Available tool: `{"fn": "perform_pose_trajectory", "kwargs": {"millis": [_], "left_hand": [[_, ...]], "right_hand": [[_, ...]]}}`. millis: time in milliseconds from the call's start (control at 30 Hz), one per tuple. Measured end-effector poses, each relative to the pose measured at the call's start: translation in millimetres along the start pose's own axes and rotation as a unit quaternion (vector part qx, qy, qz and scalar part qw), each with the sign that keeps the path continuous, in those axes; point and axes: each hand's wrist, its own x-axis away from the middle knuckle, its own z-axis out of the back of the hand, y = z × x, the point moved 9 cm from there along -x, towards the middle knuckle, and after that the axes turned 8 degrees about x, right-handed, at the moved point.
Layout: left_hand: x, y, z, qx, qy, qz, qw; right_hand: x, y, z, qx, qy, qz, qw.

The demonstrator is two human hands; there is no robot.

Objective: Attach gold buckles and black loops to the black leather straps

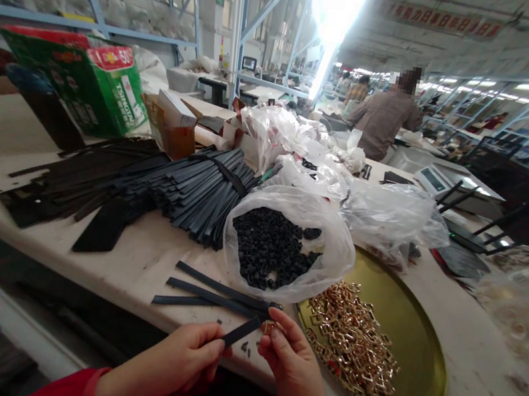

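My left hand [189, 358] pinches one end of a short dark strap [242, 331] above the table's front edge. My right hand [291, 358] holds a small gold buckle [268, 326] at the strap's other end. Just beyond my hands lie three loose dark straps [218, 295] on the table. A round gold tray [419, 332] to the right carries a heap of gold buckles [352, 341]. An open clear plastic bag [337, 251] full of small black loops [271, 246] sits behind the loose straps.
A large pile of dark straps [144, 188] covers the left of the table. Behind it stand a green carton [86, 80] and cardboard boxes [173, 118]. More plastic bags [388, 212] lie at the back. A person [384, 117] works at a far table.
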Motion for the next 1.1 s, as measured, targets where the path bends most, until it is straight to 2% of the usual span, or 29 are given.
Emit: {"fn": "perform_pose_trajectory", "kwargs": {"millis": [267, 433, 533, 633, 767, 933, 1100], "left_hand": [[3.6, -3.4, -3.7, -0.047, 0.003, -0.016, 0.999], [11.0, 14.1, -5.3, -0.153, 0.023, -0.095, 0.983], [14.8, 23.1, -8.1, -0.189, 0.042, -0.132, 0.972], [15.4, 21.3, -13.3, -0.112, 0.034, -0.124, 0.985], [13.1, 6.9, -20.2, 0.006, 0.005, -0.079, 0.997], [10.0, -4.8, -18.0, 0.076, 0.016, -0.077, 0.994], [12.2, -7.8, -20.3, 0.063, 0.009, -0.049, 0.997]], "right_hand": [[1.0, 19.7, -5.9, -0.104, -0.010, -0.062, 0.993], [9.1, 33.5, -12.9, -0.146, -0.017, -0.109, 0.983], [12.2, 40.0, -15.0, -0.118, -0.020, -0.096, 0.988], [13.5, 38.1, -17.9, -0.027, -0.034, -0.024, 0.999], [19.7, 28.5, -20.0, 0.070, -0.027, 0.058, 0.995], [25.4, 29.5, -28.5, 0.059, -0.072, 0.026, 0.995], [25.7, 35.0, -30.5, 0.020, -0.093, -0.006, 0.995]]}}
